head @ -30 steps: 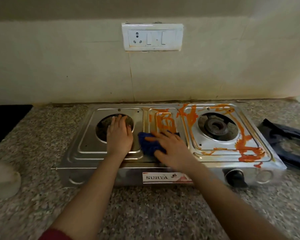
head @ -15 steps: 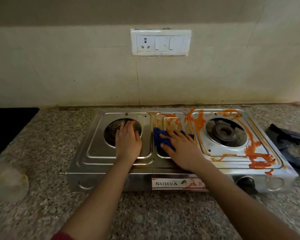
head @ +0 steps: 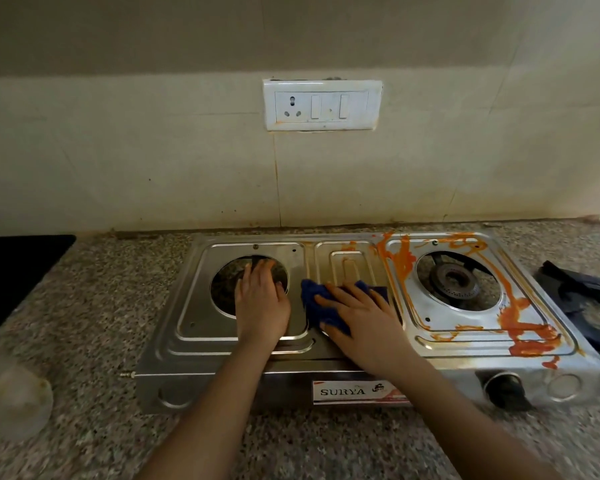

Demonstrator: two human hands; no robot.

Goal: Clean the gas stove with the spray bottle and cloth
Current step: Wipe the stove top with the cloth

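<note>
A steel two-burner gas stove [head: 187, 344] sits on the granite counter. Orange-red sauce [head: 520, 323] streaks its right half around the right burner [head: 452, 280]. My right hand [head: 357, 317] presses a blue cloth [head: 314, 303] flat on the stove's middle panel, near its front. My left hand [head: 262, 303] lies flat, fingers together, on the left side, partly over the open left burner hole [head: 224, 282]. The left half looks wiped. At the far left edge stands a blurred, pale translucent object [head: 13, 396]; I cannot tell whether it is the spray bottle.
A dark pan support [head: 582, 299] lies on the counter right of the stove. A black surface [head: 14, 271] borders the counter at the left. A white socket and switch plate [head: 323, 105] is on the wall above. Black knob [head: 506, 389] at the stove's front right.
My right hand has dragged the cloth over the middle panel, and the orange smears there are mostly gone. My left hand has stayed on the left burner area. The camera view has shifted.
</note>
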